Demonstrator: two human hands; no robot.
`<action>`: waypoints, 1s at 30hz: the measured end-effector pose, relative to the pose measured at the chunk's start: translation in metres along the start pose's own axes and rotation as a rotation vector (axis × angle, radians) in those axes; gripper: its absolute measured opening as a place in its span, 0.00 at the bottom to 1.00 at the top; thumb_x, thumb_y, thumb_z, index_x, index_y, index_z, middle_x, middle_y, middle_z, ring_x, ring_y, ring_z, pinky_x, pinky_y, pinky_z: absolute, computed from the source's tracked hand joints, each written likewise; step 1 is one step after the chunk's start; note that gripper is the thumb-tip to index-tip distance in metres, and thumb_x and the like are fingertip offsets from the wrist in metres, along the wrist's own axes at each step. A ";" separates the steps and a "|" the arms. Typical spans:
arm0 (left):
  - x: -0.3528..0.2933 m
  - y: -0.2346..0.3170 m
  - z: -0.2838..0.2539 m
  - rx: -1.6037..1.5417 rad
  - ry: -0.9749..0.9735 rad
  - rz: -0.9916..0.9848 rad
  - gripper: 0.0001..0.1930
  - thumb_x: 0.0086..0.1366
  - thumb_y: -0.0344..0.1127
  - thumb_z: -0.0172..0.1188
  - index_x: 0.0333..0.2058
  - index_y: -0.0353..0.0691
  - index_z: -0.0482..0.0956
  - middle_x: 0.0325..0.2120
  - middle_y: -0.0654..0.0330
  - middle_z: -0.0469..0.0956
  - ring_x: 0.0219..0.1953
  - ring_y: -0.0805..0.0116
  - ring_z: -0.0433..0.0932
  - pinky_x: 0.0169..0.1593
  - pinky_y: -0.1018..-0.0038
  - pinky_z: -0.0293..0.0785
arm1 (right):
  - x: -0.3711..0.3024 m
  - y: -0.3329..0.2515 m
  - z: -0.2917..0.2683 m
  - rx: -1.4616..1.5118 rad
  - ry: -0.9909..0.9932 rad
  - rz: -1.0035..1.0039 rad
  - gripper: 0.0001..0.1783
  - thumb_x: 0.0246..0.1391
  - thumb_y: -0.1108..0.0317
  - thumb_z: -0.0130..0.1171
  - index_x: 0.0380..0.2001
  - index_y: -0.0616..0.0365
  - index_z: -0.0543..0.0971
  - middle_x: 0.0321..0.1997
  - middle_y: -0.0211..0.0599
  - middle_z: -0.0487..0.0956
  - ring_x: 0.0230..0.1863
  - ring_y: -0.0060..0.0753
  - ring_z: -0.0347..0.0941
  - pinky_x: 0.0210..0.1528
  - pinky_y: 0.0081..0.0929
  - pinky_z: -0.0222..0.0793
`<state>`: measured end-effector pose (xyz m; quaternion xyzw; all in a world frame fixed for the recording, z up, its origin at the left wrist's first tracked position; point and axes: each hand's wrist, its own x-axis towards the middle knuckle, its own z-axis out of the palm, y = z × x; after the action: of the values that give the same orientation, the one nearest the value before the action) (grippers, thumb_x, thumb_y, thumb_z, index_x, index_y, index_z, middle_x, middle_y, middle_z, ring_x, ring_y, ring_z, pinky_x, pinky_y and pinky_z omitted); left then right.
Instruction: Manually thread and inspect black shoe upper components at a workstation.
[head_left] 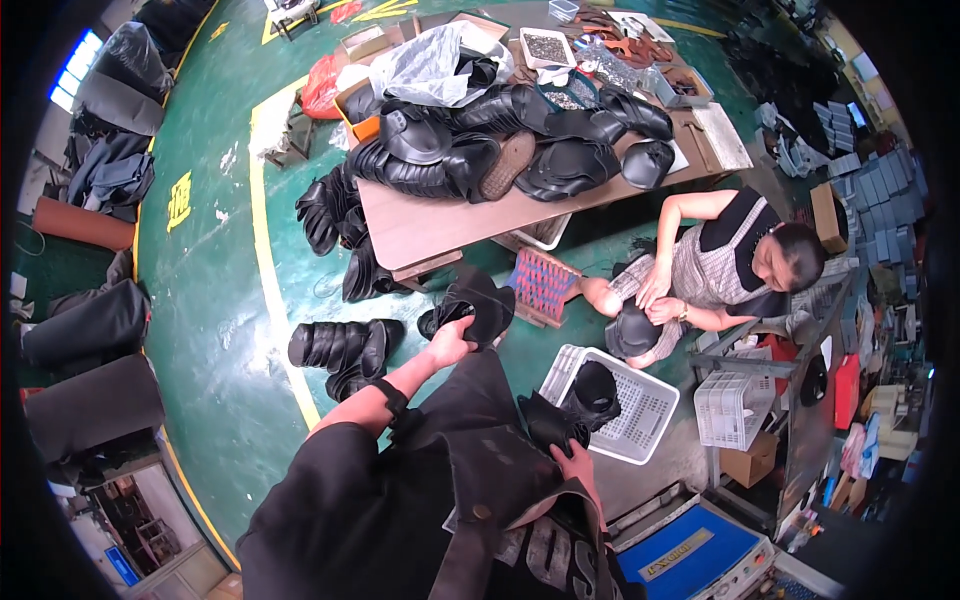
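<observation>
My left hand [450,343], closed, grips the edge of black shoe uppers [484,303] in front of me; how many are nested together I cannot tell. Lower and to the right, my right hand [577,468] is closed on another black shoe upper [546,418], partly hidden by my apron [480,455]. This upper reaches over the near left side of a white plastic crate [648,437]. Inside the crate, close to that piece, stand more black uppers [596,384]. Nested black uppers [345,345] lie on the green floor left of my left hand.
A brown table [425,228] ahead bears heaped black uppers, plastic bags and trays of small parts. At the right a seated co-worker [735,260] handles a black upper, near a woven stool [542,285]. A grey crate [735,408] and a blue-topped machine [690,550] stand nearby.
</observation>
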<state>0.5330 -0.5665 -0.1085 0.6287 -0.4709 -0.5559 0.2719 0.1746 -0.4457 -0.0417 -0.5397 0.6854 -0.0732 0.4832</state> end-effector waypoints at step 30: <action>0.181 0.143 -0.070 0.299 0.136 0.231 0.26 0.49 0.27 0.60 0.49 0.31 0.68 0.42 0.44 0.72 0.46 0.48 0.72 0.50 0.65 0.68 | 0.224 -0.201 -0.140 -0.274 0.193 -0.264 0.21 0.37 0.69 0.66 0.37 0.66 0.75 0.42 0.48 0.75 0.48 0.49 0.68 0.51 0.35 0.63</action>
<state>0.5471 -0.7998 -0.0490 0.6400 -0.5978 -0.4013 0.2684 0.2161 -0.7682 0.0254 -0.6761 0.6553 -0.0934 0.3238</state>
